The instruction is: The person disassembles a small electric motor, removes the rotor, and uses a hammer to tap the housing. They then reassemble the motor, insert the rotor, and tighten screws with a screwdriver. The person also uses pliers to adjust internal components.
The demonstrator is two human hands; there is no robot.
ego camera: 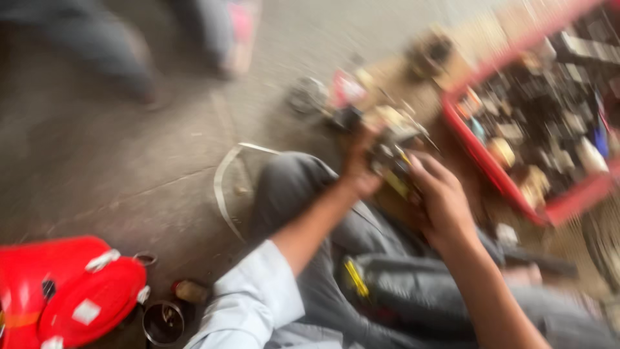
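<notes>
A red plastic cover (71, 291) lies on the floor at far left. Over the knee, the left hand (358, 165) and right hand (442, 200) both clasp a small, seemingly metal part (391, 161); blur hides the fingers. A red tray (510, 187) sits right.

Small dark blocky mechanical part with yellow stripe (392, 167): blurred, held above the lap, tilted; left hand (359, 169) and right hand (442, 200) grip it from either side.

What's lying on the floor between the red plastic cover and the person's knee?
In the head view, a bent pale strip lies on bare concrete between the red cover and the knee.
</notes>
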